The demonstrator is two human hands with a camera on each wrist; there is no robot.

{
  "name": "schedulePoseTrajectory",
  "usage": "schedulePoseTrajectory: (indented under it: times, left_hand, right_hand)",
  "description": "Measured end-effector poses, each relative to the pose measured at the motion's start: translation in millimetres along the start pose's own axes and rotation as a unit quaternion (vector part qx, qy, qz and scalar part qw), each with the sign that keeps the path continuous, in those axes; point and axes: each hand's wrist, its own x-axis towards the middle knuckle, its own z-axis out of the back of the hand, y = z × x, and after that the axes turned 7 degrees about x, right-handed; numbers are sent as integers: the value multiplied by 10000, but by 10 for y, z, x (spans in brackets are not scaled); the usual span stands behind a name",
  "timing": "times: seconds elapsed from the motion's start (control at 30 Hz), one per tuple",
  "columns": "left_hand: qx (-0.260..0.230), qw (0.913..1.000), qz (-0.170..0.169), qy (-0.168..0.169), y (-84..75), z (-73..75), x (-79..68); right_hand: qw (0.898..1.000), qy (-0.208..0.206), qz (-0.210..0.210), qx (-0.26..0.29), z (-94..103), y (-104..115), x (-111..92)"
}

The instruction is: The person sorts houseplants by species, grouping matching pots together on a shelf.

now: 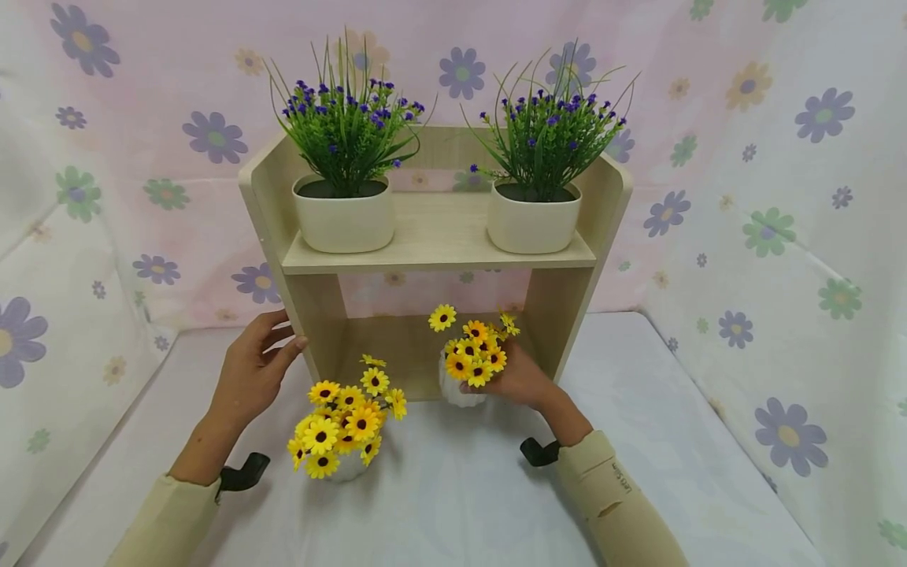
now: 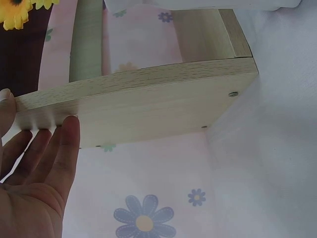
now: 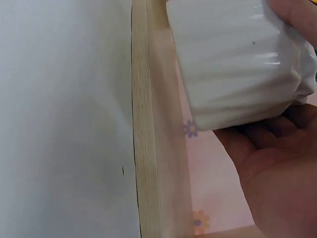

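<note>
White ribbed pot (image 1: 450, 384) of yellow flowers (image 1: 468, 350), gripped by the right hand (image 1: 520, 376), thumb and fingers curled round its glossy, fluted wall; blooms point up, its long axis roughly upright, at the front of the wood-grain shelf's (image 1: 435, 263) lower opening, slightly right of centre. The left hand (image 1: 251, 368), fingers loosely extended, grasps nothing, touching the shelf's left panel. Before the shelf, leftward, stands a similar flowerpot (image 1: 347, 466); on its upper board, two smooth cream planters (image 1: 345, 224).
</note>
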Motion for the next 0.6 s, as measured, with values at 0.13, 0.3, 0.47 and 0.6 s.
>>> schedulePoseTrajectory:
  times: [0.13,0.3,0.47,0.6]
  left_hand:
    - [-11,10000,-20,-13,21,-3,6]
    - [-27,10000,-22,-7,30,-3,9]
    - [-33,10000,12,7,24,-5,5]
    - [-52,10000,8,-9,25,-7,9]
  right_hand:
    - [9990,-356,-229,-123,52,-51,1]
    - [9956,-795,-502,-16,99,-128,-5]
    - [9900,-1201,-718,151,130,-213,-5]
    - [9877,-1436,-570,256,142,-277,1]
